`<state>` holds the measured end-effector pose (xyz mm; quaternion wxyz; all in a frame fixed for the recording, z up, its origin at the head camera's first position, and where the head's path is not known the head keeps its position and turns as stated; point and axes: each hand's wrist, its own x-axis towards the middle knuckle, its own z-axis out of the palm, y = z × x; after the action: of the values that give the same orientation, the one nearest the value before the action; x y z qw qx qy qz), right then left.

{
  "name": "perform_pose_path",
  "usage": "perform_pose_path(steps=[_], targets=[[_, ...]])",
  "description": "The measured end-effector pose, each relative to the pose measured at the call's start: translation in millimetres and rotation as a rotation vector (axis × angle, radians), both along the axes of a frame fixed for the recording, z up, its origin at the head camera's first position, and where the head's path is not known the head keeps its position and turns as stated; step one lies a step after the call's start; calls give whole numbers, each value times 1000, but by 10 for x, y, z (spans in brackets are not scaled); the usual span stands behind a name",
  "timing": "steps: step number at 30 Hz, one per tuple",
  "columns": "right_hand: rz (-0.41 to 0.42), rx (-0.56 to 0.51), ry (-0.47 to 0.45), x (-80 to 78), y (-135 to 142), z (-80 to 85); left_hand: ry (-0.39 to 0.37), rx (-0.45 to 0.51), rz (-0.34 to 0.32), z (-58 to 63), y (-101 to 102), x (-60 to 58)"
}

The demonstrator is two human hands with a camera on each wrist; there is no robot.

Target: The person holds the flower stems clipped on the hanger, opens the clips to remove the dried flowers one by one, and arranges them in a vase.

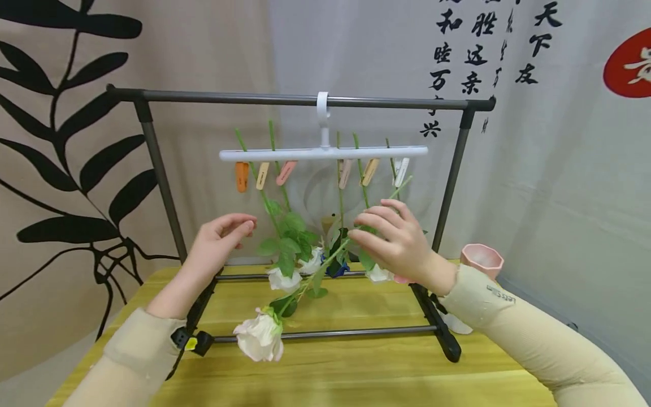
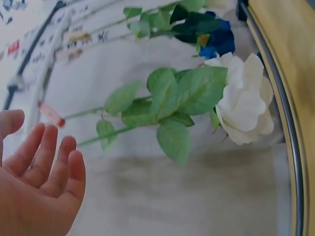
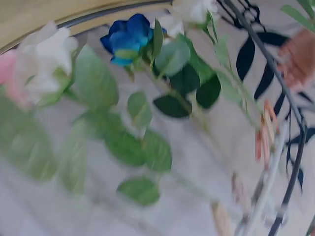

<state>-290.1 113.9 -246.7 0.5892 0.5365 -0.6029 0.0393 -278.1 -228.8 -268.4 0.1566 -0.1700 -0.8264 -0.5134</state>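
My right hand holds a white rose by its green stem, which slants down to the left so that the bloom hangs low in front of the rack. In the head view my left hand, with nothing in it, is raised left of the hanging flowers, its fingers loosely bent. The left wrist view shows that hand below a pink clothespin and the stems. From a white hanger several roses hang upside down by clothespins, among them a blue rose and white roses.
A dark metal rack stands on the wooden table and carries the hanger on its top bar. An orange clothespin is at the hanger's left end. Behind the rack's right leg sits a pink cup. A printed curtain forms the background.
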Motion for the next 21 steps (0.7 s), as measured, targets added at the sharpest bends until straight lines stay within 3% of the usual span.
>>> perform_pose_path(steps=[5,10,21], targets=[[35,-212,-94,67,325,150,-35,112,82,11,-35,-237],[5,-360,-220,97,649,204,-80,288,119,11,32,-453],[-202,-529,-460,191,1153,29,-137,605,11,24,197,-715]])
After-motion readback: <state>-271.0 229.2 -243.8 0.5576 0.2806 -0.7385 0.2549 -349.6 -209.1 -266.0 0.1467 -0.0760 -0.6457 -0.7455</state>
